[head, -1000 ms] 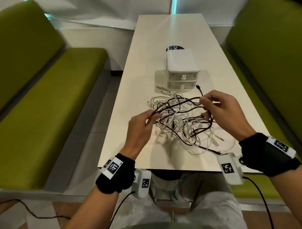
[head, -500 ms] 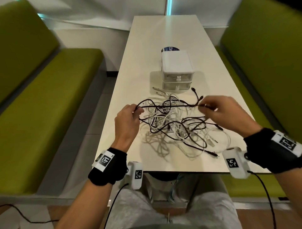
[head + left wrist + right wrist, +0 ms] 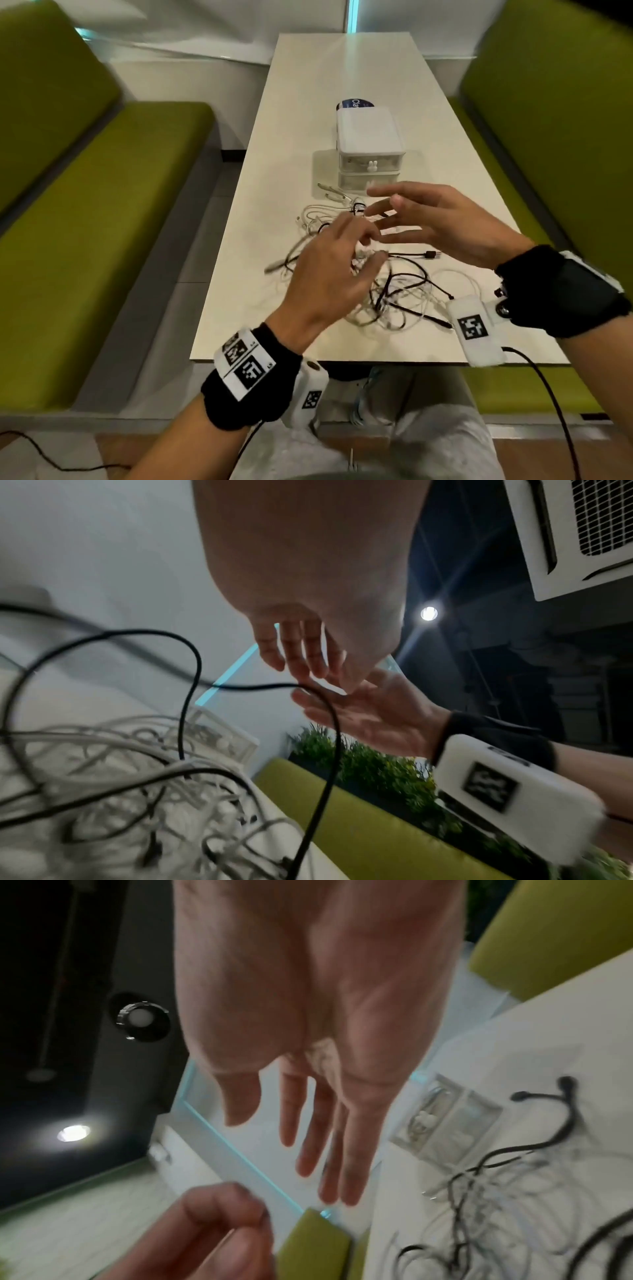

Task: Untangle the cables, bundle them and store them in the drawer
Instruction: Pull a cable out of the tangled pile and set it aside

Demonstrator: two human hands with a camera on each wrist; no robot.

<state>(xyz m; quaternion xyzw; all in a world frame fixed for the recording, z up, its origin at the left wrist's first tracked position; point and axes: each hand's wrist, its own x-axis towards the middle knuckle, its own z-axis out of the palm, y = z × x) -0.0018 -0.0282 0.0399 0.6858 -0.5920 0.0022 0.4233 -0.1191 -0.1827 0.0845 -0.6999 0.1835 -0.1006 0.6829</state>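
Note:
A tangle of white and black cables (image 3: 394, 298) lies on the white table (image 3: 308, 102), near its front edge. Over the pile, my left hand (image 3: 371, 248) pinches a black cable (image 3: 411, 254) between thumb and forefinger; the cable's plug end lies to the right. My right hand (image 3: 376, 205) hovers just behind it with fingers spread and holds nothing. In the left wrist view the black cable (image 3: 329, 723) arcs down from the fingertips to the tangle (image 3: 137, 777). The right wrist view shows straight fingers (image 3: 325, 1150). A small white drawer unit (image 3: 370, 150), both drawers closed, stands behind the pile.
Green benches (image 3: 102, 240) flank the table on both sides. A dark round sticker (image 3: 354, 102) lies behind the drawer unit. Two loose white plug ends (image 3: 329, 192) lie left of the drawer unit's front. The far half of the table is bare.
My right hand let go of the black cable that was stretched between both hands and opened. My left hand moved right, toward the pile's middle, and the lifted cables dropped back.

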